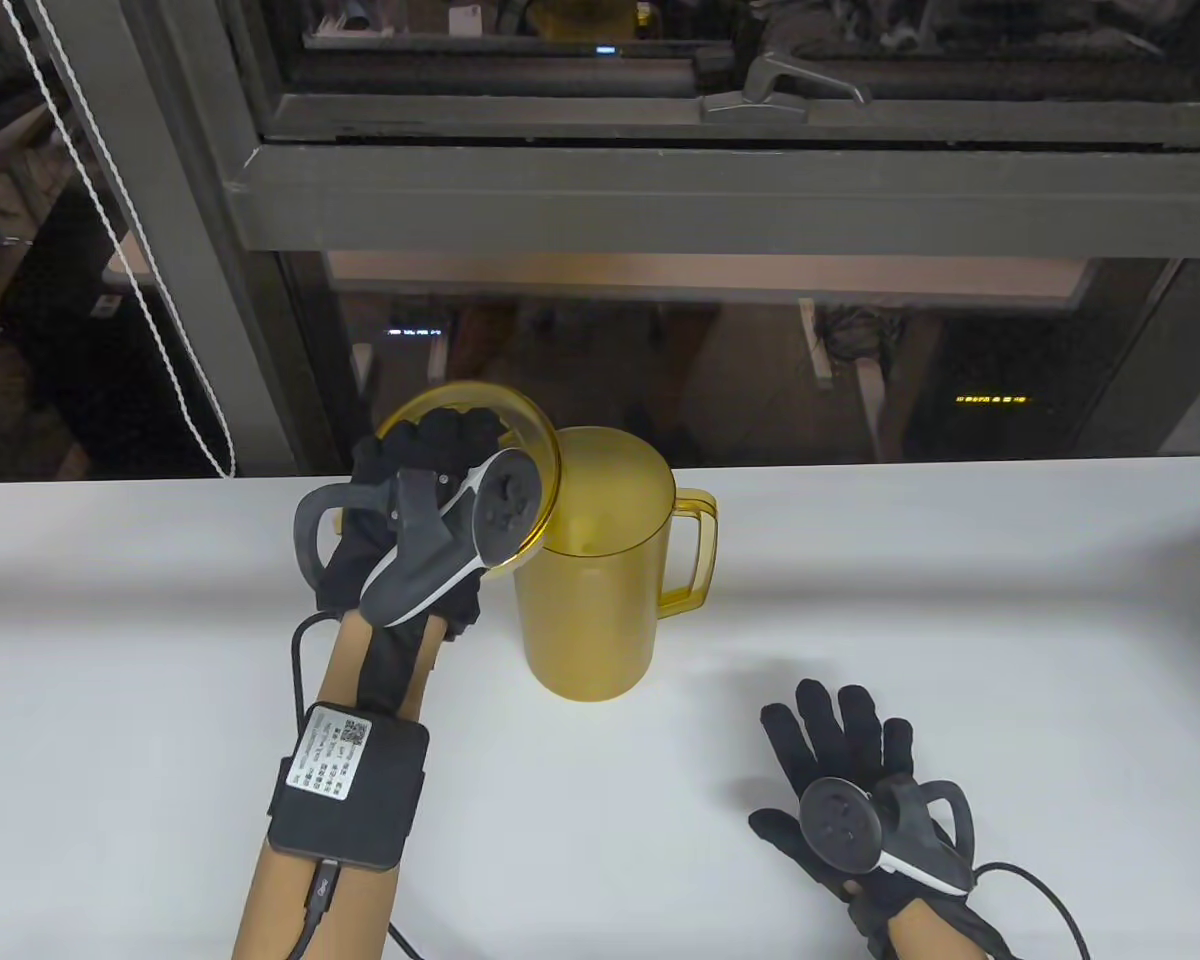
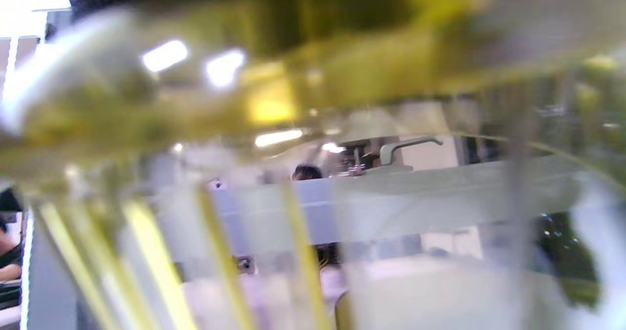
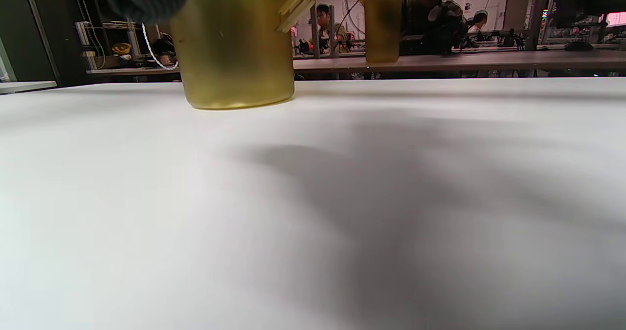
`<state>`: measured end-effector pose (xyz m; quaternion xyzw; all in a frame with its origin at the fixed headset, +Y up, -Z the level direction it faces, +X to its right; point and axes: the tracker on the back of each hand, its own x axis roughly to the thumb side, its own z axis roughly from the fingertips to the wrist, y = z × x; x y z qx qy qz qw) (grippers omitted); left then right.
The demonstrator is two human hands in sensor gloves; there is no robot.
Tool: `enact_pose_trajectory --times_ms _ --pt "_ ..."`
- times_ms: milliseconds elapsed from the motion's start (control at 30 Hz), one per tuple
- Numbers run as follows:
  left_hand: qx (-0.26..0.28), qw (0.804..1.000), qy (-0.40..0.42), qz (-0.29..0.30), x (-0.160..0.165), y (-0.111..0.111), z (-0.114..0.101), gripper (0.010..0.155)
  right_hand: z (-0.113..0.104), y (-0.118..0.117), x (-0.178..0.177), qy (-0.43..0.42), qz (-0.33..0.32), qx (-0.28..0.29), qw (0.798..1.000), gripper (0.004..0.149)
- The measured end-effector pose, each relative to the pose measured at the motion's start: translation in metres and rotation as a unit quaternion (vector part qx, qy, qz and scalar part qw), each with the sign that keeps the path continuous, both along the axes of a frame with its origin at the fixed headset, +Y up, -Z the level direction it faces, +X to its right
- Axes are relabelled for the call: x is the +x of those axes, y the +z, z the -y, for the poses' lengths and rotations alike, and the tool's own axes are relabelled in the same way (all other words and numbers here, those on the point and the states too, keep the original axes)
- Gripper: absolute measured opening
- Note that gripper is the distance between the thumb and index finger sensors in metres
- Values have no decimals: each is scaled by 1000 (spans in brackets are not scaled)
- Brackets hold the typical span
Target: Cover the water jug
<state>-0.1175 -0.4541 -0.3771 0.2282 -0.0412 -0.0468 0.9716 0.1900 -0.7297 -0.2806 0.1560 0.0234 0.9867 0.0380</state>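
A translucent yellow water jug (image 1: 590, 590) stands upright on the white table (image 1: 960, 600), its handle (image 1: 698, 555) pointing right and its mouth uncovered. My left hand (image 1: 430, 470) holds a round clear yellow lid (image 1: 530, 420) tilted at the jug's upper left rim, fingers curled over its top. The left wrist view shows only the lid (image 2: 293, 85) as a yellow blur close to the lens. My right hand (image 1: 840, 740) lies flat on the table right of and nearer than the jug, fingers spread, holding nothing. The jug's base (image 3: 234, 51) fills the right wrist view's top left.
A dark window frame (image 1: 660, 190) with a latch handle (image 1: 780, 90) rises behind the table's far edge. A white blind cord (image 1: 150, 300) hangs at the far left. Cables run from both wrists off the near edge.
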Motion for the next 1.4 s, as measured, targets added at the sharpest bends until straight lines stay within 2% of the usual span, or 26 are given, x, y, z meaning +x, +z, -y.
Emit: enact_pose_trajectory --times_ms 433,667,1033,1400 --pt "27 997 45 53 44 -38 -3 60 3 -2 7 -4 12 -6 1000 93" --pt "-22 998 8 62 71 -57 16 59 3 -2 9 -5 13 -5 1000 94" --pt "-115 991 -40 53 79 -76 31 58 3 -4 13 -9 18 -5 1000 94" --pt "-152 986 -62 42 83 -82 40 57 3 -4 14 -9 22 -5 1000 94"
